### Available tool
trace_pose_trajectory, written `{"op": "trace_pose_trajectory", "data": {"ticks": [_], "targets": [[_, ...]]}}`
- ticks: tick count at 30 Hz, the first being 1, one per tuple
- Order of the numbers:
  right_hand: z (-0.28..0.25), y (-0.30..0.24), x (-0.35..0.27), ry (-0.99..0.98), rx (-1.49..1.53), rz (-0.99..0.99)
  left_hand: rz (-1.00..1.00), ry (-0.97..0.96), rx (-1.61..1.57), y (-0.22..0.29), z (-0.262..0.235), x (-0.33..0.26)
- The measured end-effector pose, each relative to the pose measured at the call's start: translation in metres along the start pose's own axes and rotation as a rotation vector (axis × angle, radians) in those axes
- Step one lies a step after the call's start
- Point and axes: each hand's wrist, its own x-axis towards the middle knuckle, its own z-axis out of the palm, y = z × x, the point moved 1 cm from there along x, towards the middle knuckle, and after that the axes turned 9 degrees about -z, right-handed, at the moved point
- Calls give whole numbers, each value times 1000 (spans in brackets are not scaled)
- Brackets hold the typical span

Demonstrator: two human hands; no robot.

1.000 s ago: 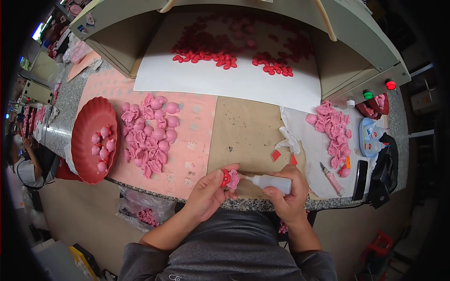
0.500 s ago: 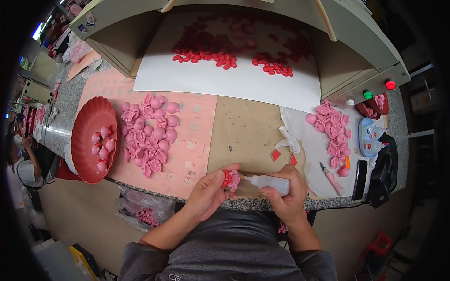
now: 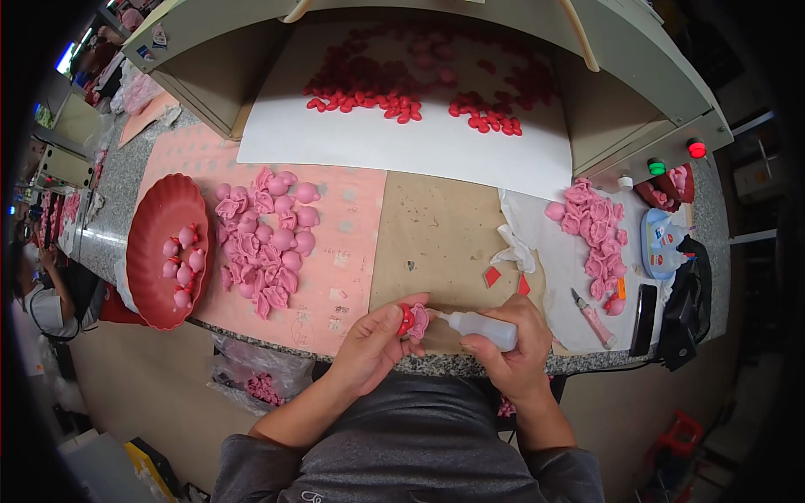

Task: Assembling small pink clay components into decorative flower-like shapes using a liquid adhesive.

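Observation:
Close to the table's front edge, my left hand (image 3: 365, 352) pinches a small pink ruffled piece (image 3: 419, 321) joined to a red part (image 3: 406, 318). My right hand (image 3: 521, 356) grips a translucent squeeze bottle (image 3: 486, 330), its thin nozzle pointing left at the ruffled piece; whether the tip touches is too small to tell. Many pink rounded and ruffled pieces (image 3: 267, 251) lie on the pink sheet left of my hands. Another heap of pink ruffled pieces (image 3: 594, 222) lies to the right on white paper.
A red fluted bowl (image 3: 149, 243) at left holds several pink-and-red pieces. Ahead, a box-like hood (image 3: 470, 21) arches over white paper (image 3: 335, 147) with many red pieces (image 3: 365, 102). A craft knife (image 3: 594, 319), a phone (image 3: 643, 321) and a blue tray (image 3: 648, 239) lie at right.
My hands keep almost the same place, the pink piece still in the left and the bottle in the right. The view has shifted very slightly.

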Motion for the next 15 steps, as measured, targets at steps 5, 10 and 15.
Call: {"op": "trace_pose_trajectory", "data": {"ticks": [5,10,15], "targets": [[2,1,0,1,-40,-54,2,-14,9,0,-2,0],[0,1,-2,31,-23,-35,-4,-26,9,0,-1,1],[0,1,-1,10,-20,-32,-5,-30,21,0,-3,1]]}}
